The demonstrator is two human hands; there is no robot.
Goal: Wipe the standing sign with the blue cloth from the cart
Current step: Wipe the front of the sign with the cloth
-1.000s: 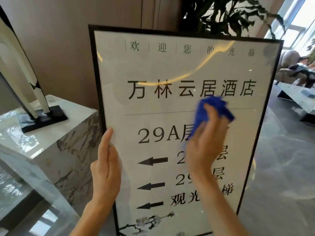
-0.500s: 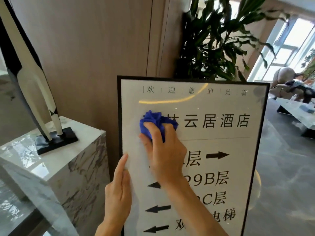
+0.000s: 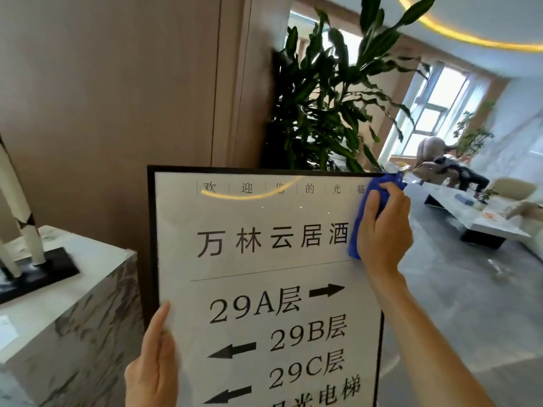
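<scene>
Lobby sign, blue cloth under right grip

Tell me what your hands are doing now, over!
Right hand grips blue cloth, pressed at standing sign's upper right corner. Left hand steadies sign's left edge. Nothing blocking the sign's face.

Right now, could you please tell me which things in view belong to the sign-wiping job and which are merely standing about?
Part of the job:
standing sign
blue cloth, gripped by the right hand at the sign's upper right corner
left hand, holding the sign's left edge

Just standing about:
potted plant
marble pedestal
sculpture on the pedestal
low table
</scene>
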